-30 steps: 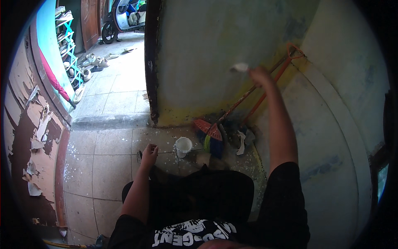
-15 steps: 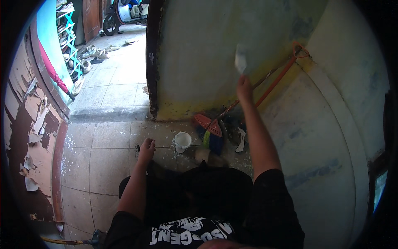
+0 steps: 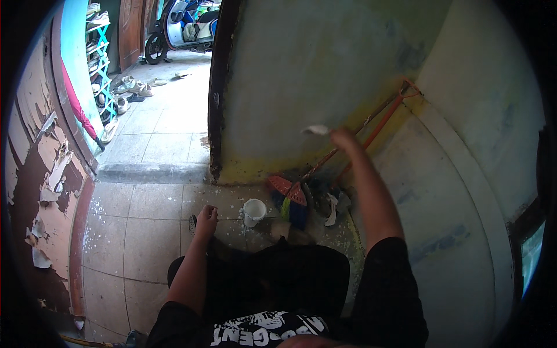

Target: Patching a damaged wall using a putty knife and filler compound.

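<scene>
Right hand (image 3: 344, 140), grip closed, holds a pale tool (image 3: 318, 130) by one end, likely for reach. Left hand (image 3: 206, 221) curls, contents unclear.

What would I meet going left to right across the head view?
Peeling panel, turquoise shoe rack, left hand, white bucket, blurred pale tool, right hand holding it, triangular orange handle end.

Wht caps lettering (image 3: 242, 336) on blk shirt (image 3: 390, 293), pt. legible.
</scene>
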A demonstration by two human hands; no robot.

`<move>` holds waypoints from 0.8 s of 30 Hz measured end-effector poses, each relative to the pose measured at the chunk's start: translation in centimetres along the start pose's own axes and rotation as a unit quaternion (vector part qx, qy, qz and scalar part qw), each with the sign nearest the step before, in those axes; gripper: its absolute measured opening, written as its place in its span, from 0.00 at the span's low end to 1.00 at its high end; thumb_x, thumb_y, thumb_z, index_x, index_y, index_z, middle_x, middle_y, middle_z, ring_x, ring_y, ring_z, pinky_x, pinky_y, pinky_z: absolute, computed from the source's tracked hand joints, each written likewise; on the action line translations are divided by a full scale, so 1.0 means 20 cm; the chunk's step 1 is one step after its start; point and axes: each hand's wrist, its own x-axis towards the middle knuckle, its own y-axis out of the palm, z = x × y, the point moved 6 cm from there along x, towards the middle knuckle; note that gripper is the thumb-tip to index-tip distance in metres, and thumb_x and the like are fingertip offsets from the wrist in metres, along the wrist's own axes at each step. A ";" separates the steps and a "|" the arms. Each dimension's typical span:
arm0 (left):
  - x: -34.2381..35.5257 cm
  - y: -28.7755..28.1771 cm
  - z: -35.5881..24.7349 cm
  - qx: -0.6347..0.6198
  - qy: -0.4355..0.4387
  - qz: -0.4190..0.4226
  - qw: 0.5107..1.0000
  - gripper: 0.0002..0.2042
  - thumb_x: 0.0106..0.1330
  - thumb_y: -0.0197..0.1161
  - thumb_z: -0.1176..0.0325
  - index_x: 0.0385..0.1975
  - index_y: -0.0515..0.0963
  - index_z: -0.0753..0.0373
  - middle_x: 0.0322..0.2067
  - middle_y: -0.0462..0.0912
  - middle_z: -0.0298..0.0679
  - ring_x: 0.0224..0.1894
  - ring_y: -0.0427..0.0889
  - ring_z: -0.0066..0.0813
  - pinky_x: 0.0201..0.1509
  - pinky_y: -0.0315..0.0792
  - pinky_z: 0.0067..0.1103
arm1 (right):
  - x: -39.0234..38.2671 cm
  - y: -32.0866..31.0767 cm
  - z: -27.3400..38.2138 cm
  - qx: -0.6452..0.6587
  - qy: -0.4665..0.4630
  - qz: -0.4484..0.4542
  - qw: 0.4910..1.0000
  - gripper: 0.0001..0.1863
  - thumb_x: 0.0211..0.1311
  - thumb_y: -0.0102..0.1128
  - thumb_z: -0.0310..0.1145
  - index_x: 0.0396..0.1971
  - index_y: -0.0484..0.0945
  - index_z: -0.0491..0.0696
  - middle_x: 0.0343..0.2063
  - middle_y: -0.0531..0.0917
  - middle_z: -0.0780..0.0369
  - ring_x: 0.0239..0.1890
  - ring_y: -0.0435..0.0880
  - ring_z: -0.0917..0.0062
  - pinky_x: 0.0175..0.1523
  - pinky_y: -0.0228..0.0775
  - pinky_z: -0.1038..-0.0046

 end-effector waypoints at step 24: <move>-0.01 0.03 -0.10 -0.018 -0.014 -0.014 1.000 0.11 0.71 0.60 0.64 0.43 0.76 0.67 0.34 0.84 0.51 0.34 0.86 0.44 0.38 0.77 0.34 | -0.37 0.70 0.11 0.142 -0.058 -0.195 0.969 0.25 0.76 0.41 0.46 0.39 0.79 0.38 0.38 0.82 0.41 0.46 0.79 0.42 0.53 0.70 0.48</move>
